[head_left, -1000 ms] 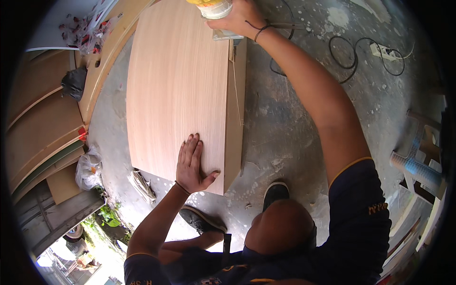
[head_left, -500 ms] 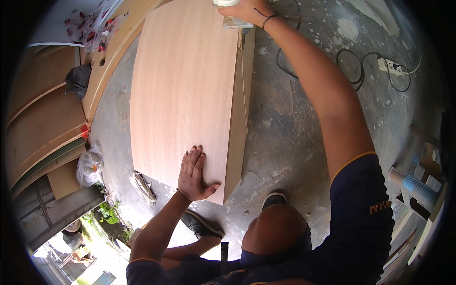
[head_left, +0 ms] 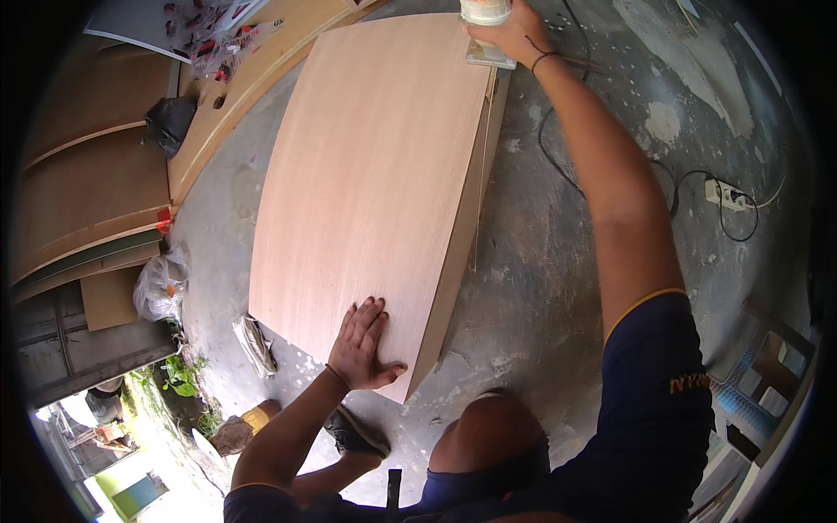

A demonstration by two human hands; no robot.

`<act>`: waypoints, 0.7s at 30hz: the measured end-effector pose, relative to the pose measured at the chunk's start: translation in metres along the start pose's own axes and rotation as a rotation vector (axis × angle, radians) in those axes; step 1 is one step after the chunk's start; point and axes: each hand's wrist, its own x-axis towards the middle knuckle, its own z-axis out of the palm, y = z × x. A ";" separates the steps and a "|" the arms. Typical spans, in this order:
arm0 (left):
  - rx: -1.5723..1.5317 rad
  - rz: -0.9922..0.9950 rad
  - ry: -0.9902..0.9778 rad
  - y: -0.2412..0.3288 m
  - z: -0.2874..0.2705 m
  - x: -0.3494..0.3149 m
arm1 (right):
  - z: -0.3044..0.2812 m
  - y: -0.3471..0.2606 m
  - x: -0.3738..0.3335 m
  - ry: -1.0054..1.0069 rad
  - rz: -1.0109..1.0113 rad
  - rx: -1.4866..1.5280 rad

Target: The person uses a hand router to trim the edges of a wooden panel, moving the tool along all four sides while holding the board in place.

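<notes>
From afar I see the left hand [head_left: 359,349] flat on the wood-grained panel [head_left: 375,174], four fingers close together, thumb splayed toward its right edge; at the panel's far right corner, the right hand [head_left: 516,33] wraps a power tool [head_left: 486,11], fingertips mostly hidden.

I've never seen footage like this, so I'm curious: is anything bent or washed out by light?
In the head view, the pale panel bows outward along its left edge; glare whitens the ground at lower left; the wooden boards at left look dimmer; the left hand looks fairly sharp.
</notes>
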 end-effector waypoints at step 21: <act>-0.095 -0.051 0.003 0.006 -0.005 0.007 | -0.087 0.063 -0.001 0.179 0.090 -0.067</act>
